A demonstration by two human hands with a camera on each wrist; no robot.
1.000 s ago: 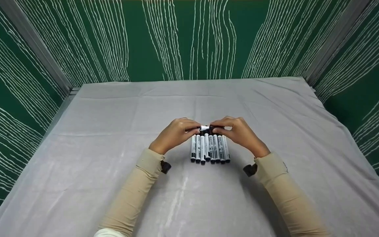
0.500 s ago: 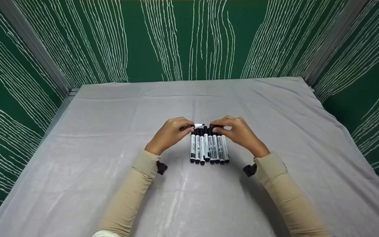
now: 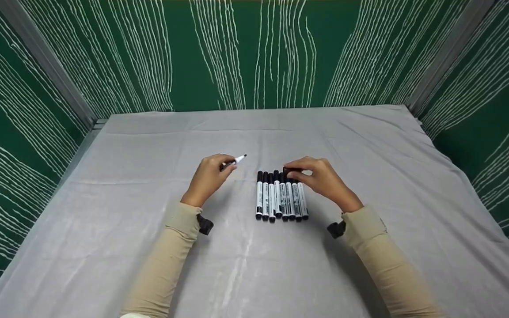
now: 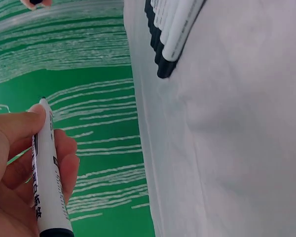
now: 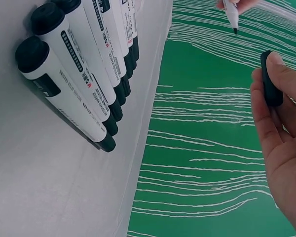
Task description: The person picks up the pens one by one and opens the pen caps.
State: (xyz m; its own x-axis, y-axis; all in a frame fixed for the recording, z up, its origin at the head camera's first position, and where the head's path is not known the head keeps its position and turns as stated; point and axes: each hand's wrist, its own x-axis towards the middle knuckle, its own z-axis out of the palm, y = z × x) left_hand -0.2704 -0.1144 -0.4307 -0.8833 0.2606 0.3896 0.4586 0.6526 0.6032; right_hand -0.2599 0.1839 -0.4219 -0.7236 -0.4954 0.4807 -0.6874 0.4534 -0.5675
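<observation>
My left hand (image 3: pixel 210 179) holds an uncapped white whiteboard marker (image 4: pixel 49 173) between thumb and fingers, its black tip (image 3: pixel 245 155) pointing up and to the right in the head view. My right hand (image 3: pixel 318 176) pinches a black marker cap (image 5: pixel 271 81), above the top end of a row of markers. Those capped white markers (image 3: pixel 282 198) lie side by side on the cloth, black caps facing away from me. The uncapped marker stands apart from the cap, left of the row.
A grey cloth (image 3: pixel 148 154) with creases covers the table. Green walls (image 3: pixel 201 53) with white wavy lines stand behind it and on both sides, with grey posts (image 3: pixel 51 62) at the corners. A small black camera (image 3: pixel 205 225) sits at the left wrist.
My left hand has drawn the marker away from the cap, moving left and slightly farther back. The right hand has stayed nearly in place with the cap.
</observation>
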